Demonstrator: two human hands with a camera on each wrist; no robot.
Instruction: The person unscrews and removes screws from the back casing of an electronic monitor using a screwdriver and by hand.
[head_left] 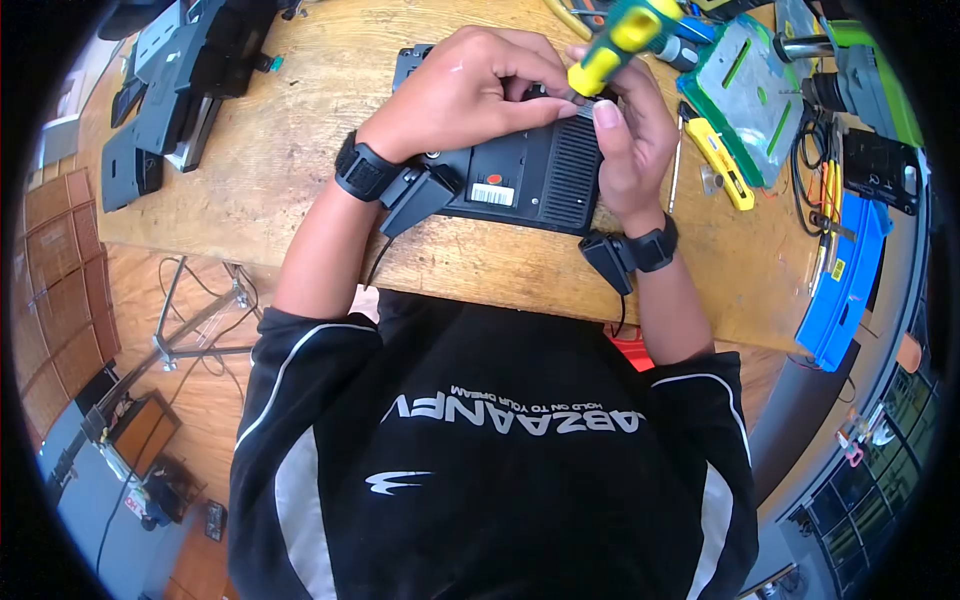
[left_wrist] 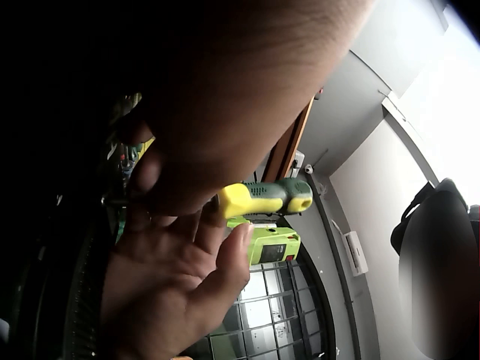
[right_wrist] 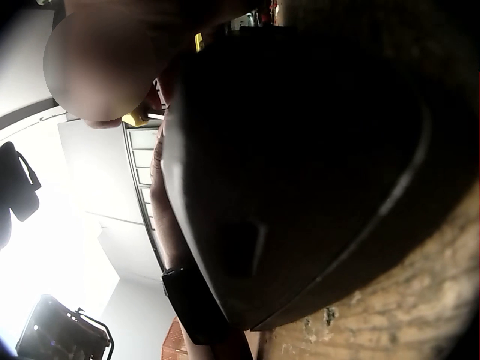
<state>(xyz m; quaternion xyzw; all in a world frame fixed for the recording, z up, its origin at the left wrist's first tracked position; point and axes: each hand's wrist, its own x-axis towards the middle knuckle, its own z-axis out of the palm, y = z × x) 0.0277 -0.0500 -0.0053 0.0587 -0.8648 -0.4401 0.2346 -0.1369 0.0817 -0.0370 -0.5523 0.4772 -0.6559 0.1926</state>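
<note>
A black vented device (head_left: 525,170) lies on the wooden worktop (head_left: 320,110) at twelve o'clock from the person, with both hands over its far part. The right hand (head_left: 635,140) holds a yellow-and-green screwdriver (head_left: 620,50), its handle leaning up toward one o'clock. The left hand (head_left: 480,95) has its thumb and forefinger narrowed together beside the screwdriver's lower end; the gap between them is too hidden for me to tell whether they pinch the shaft or something small. Strapped wristbands with cameras sit on both wrists.

The device's near part shows an orange-red dot above a white barcode label (head_left: 493,195), with ribbed vents toward three o'clock.

From the device, a yellow utility knife (head_left: 720,165) lies at three o'clock, with a green-edged grey plate (head_left: 735,110) just beyond. A blue bin (head_left: 848,285) stands near four o'clock, and dark casings (head_left: 205,60) are piled toward ten o'clock.
</note>
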